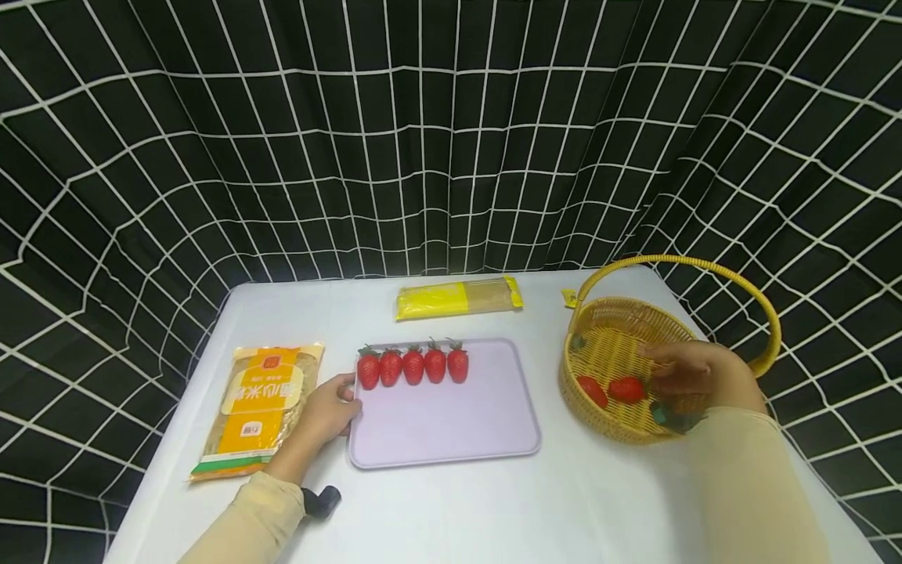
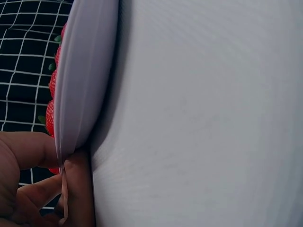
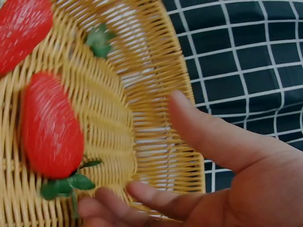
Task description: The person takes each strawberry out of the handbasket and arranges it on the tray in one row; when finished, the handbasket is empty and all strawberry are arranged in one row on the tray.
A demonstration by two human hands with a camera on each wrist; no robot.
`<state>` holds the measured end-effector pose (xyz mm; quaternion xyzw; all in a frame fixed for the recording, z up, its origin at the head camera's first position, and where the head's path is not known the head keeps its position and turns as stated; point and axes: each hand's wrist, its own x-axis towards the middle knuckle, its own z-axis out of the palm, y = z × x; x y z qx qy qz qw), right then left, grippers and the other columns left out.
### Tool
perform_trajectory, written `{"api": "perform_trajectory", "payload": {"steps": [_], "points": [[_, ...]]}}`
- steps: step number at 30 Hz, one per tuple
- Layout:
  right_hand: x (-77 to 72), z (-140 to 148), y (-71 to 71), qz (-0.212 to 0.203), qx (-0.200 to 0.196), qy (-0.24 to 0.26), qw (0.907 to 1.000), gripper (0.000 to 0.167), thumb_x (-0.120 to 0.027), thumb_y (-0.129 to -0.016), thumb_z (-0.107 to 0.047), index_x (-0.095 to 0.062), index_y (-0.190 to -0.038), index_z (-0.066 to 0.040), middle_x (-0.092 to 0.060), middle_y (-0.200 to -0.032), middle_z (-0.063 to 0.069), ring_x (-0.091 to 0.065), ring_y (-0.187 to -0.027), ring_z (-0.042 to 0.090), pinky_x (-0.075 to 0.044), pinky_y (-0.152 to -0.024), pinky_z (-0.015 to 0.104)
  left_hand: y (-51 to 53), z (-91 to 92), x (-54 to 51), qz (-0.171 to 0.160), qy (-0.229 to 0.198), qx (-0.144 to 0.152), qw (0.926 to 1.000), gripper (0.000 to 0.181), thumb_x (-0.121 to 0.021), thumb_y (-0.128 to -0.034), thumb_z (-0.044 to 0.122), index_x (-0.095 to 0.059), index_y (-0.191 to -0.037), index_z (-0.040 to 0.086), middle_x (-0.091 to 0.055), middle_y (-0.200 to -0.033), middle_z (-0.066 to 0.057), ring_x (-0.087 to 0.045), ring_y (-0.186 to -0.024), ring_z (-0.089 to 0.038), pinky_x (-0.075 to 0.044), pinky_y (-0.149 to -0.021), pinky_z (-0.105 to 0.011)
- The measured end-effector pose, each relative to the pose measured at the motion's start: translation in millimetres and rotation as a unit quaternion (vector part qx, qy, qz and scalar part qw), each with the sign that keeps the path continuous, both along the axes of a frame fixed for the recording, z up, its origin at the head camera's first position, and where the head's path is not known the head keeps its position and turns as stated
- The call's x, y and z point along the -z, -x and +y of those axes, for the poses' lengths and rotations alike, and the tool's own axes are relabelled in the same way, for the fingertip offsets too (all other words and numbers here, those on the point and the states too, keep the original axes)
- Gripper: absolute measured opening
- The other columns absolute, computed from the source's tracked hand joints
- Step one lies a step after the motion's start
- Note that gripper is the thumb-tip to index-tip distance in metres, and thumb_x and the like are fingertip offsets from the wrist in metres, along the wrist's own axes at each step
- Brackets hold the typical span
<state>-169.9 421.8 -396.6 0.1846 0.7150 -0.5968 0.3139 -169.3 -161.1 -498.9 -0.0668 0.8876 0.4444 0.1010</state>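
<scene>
My left hand (image 1: pixel 326 411) pinches the left edge of a pale lilac tray (image 1: pixel 444 427), thumb above and fingers beneath in the left wrist view. Several red strawberries (image 1: pixel 413 366) stand side by side in a row along the tray's upper left part, leaves pointing away. Inside a yellow wicker basket (image 1: pixel 599 419), my right hand (image 1: pixel 694 372) reaches with thumb and fingers spread, holding nothing visible. In the right wrist view, one strawberry (image 3: pixel 52 125) lies just left of the fingertips and another strawberry (image 3: pixel 21 33) lies beyond it. A green leaf piece (image 3: pixel 99 40) sits near the basket wall.
The basket's tall handle (image 1: pixel 705 266) arches over its far right side. A yellow packet of noodles (image 1: pixel 458 298) lies behind the tray. An orange-labelled bag (image 1: pixel 261 399) lies at the left, beside the left forearm. A gridded black curtain (image 1: pixel 451 141) surrounds the white table (image 1: pixel 451 517).
</scene>
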Motion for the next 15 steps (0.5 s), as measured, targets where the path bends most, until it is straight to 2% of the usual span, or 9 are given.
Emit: {"api": "perform_trajectory", "payload": {"steps": [2,3,4,6,9,11,13,15], "points": [[4.3,-5,-3.9,-0.028,-0.002,-0.013,0.9995,0.072,-0.056,-0.099,-0.033,-0.019,-0.142,0.012,-0.031,-0.144,0.035,-0.035,-0.134,0.042,-0.034,-0.110,0.049,-2.1,-0.6,-0.1,-0.001,0.007,0.000,1.0000,0.057,-0.063,-0.0867,0.012,-0.049,-0.141,0.006,-0.056,-0.106,-0.011,-0.061,-0.070,-0.019,-0.057,-0.055,-0.029],[5.9,-9,-5.8,-0.039,0.002,-0.014,0.9991,0.063,-0.058,-0.098,-0.030,-0.030,-0.137,0.012,-0.039,-0.139,0.032,-0.036,-0.132,0.043,-0.034,-0.111,0.049,-3.2,-0.8,-0.2,0.000,0.011,0.001,0.9999,0.057,-0.063,-0.0869,0.012,-0.049,-0.142,0.006,-0.057,-0.106,-0.012,-0.061,-0.071,-0.019,-0.057,-0.055,-0.029],[6.9,-13,-8.0,-0.046,0.018,-0.019,0.9986,0.055,-0.060,-0.097,-0.027,-0.040,-0.131,0.011,-0.048,-0.132,0.026,-0.043,-0.126,0.040,-0.039,-0.107,0.047,-4.1,-0.7,-0.4,0.000,0.014,0.002,0.9999,0.056,-0.062,-0.0872,0.012,-0.048,-0.142,0.006,-0.057,-0.106,-0.012,-0.061,-0.072,-0.019,-0.057,-0.055,-0.029],[10.0,-21,-10.2,-0.057,0.050,-0.012,0.9970,0.038,-0.065,-0.094,-0.019,-0.055,-0.119,0.007,-0.057,-0.119,0.015,-0.049,-0.114,0.031,-0.046,-0.101,0.042,-4.7,-1.0,0.7,0.002,0.016,0.002,0.9999,0.056,-0.062,-0.0874,0.012,-0.048,-0.142,0.006,-0.057,-0.107,-0.012,-0.061,-0.073,-0.019,-0.057,-0.056,-0.028],[14.1,-28,-6.3,-0.056,0.034,-0.060,0.9961,0.027,-0.072,-0.089,-0.016,-0.068,-0.108,0.003,-0.067,-0.106,0.010,-0.056,-0.098,0.026,-0.054,-0.087,0.036,-5.4,-1.0,1.1,0.000,0.013,-0.001,0.9999,0.056,-0.063,-0.0873,0.013,-0.049,-0.142,0.006,-0.057,-0.106,-0.012,-0.061,-0.073,-0.020,-0.057,-0.056,-0.028],[16.2,-32,-2.6,-0.049,0.028,-0.081,0.9951,0.026,-0.075,-0.086,-0.013,-0.069,-0.107,0.002,-0.069,-0.104,0.010,-0.058,-0.094,0.024,-0.056,-0.081,0.033,-5.3,-1.0,1.9,-0.002,0.011,-0.003,0.9999,0.057,-0.063,-0.0871,0.013,-0.049,-0.142,0.007,-0.057,-0.106,-0.012,-0.061,-0.072,-0.019,-0.057,-0.055,-0.028],[18.0,-34,2.5,-0.039,-0.017,-0.111,0.9929,0.024,-0.074,-0.086,-0.011,-0.069,-0.105,0.003,-0.070,-0.101,0.009,-0.060,-0.084,0.022,-0.056,-0.074,0.029,-5.1,-0.8,2.2,-0.003,0.009,-0.004,0.9999,0.057,-0.064,-0.0869,0.013,-0.049,-0.142,0.007,-0.057,-0.106,-0.011,-0.060,-0.071,-0.019,-0.057,-0.055,-0.028],[18.9,-36,6.6,-0.036,-0.034,-0.121,0.9914,0.023,-0.073,-0.085,-0.009,-0.068,-0.103,0.003,-0.069,-0.098,0.009,-0.059,-0.079,0.021,-0.056,-0.070,0.026,-4.6,-0.4,2.6,-0.003,0.009,-0.004,0.9999,0.057,-0.064,-0.0867,0.013,-0.049,-0.142,0.008,-0.058,-0.105,-0.011,-0.060,-0.069,-0.019,-0.056,-0.054,-0.028]]}}
